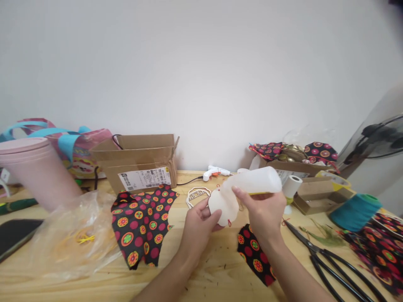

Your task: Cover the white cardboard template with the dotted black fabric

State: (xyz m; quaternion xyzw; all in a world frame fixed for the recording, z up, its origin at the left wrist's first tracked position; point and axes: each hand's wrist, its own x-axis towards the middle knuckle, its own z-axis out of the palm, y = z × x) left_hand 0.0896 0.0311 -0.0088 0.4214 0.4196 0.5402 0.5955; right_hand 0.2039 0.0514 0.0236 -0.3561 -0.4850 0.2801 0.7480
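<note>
My left hand (204, 216) grips a flat white scalloped disc (224, 205) between thumb and fingers. A small red loop hangs from the disc's lower edge, and a bit of red shows at its top. My right hand (264, 212) is wrapped round a white translucent squeeze bottle (256, 181), tilted so that its narrow end lies over the disc. Whether the tip touches the disc I cannot tell. Below my right hand lies a small piece of patterned black fabric (256, 256). Behind my left hand rests a pale openwork frame (197, 196).
Left are a larger patterned cloth (141, 222), a cardboard box (138, 159), a plastic bag (78, 239), a pink tumbler (37, 172) and a phone (17, 235). A glue gun (215, 172) lies behind. Right are black scissors (321, 251), teal thread (355, 212) and an open carton (321, 197).
</note>
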